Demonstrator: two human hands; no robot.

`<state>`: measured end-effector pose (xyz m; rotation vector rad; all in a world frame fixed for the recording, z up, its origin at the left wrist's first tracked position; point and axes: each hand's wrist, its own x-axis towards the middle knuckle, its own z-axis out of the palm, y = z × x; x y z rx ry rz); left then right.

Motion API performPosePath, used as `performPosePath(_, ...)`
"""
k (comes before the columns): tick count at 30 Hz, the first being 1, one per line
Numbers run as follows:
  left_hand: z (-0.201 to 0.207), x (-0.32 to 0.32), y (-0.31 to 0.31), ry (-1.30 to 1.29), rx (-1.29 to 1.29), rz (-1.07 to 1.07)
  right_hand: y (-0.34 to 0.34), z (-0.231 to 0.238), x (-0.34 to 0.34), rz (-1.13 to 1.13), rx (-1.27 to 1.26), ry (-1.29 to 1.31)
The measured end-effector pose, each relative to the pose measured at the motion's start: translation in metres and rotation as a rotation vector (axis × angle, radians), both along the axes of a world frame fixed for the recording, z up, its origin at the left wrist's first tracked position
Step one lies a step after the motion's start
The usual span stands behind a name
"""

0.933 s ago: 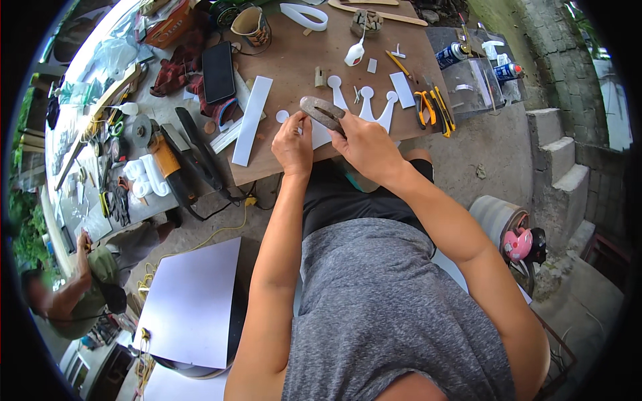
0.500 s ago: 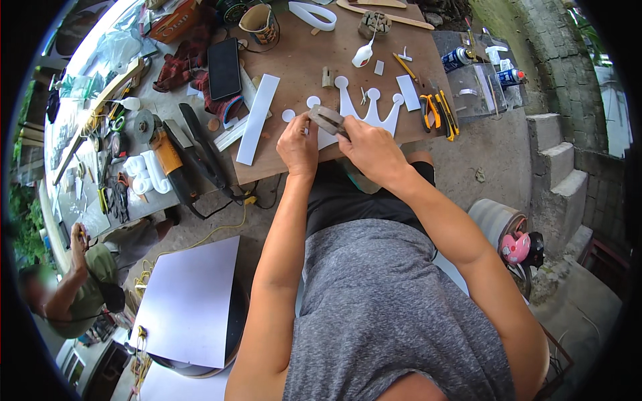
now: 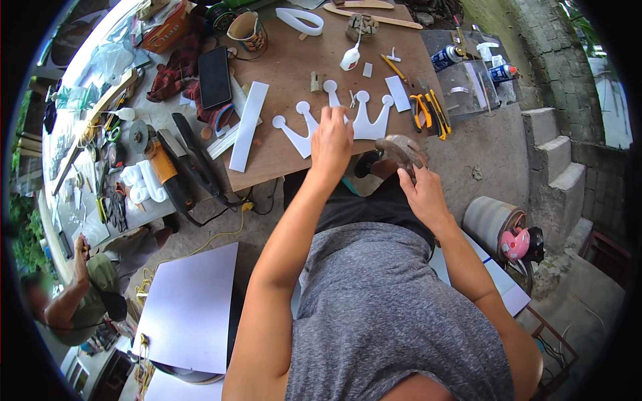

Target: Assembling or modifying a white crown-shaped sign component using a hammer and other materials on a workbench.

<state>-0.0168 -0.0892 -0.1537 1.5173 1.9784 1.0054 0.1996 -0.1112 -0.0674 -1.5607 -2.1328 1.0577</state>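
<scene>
A white crown-shaped cutout (image 3: 371, 127), its points tipped with round discs, lies at the near edge of the brown board (image 3: 267, 70). Over the crown's middle, my left hand (image 3: 332, 142) has its fingers bunched and pointing down; whatever they pinch is hidden. My right hand (image 3: 424, 192) grips a worn grey-brown tool with a rounded, curved head (image 3: 401, 148). That tool is off the board's near edge, right of the crown. A small tan cylinder (image 3: 315, 81) stands just beyond the crown. White strips (image 3: 249, 127) lie on either side.
A white-tipped glue bottle (image 3: 350, 59), orange-handled pliers (image 3: 420, 112) and yellow cutters (image 3: 438, 117) lie on the board. To the left are a black tablet (image 3: 215, 77) and an angle grinder (image 3: 160, 160). Another person (image 3: 87, 287) works at far left. Concrete steps (image 3: 558, 154) rise at right.
My right hand has drawn the tool right and toward me, away from my left hand. My left hand has moved right and up onto the crown, uncovering its left points.
</scene>
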Motion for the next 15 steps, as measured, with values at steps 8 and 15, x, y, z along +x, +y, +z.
performPosePath(8, -0.019, 0.003, 0.065, 0.2, -0.294, -0.026, -0.022, -0.004, 0.02, -0.044, -0.08, -0.031)
performPosePath(15, -0.009, 0.008, 0.074, 0.322, -0.396, -0.122, -0.02, -0.002, 0.024, -0.028, -0.119, -0.03)
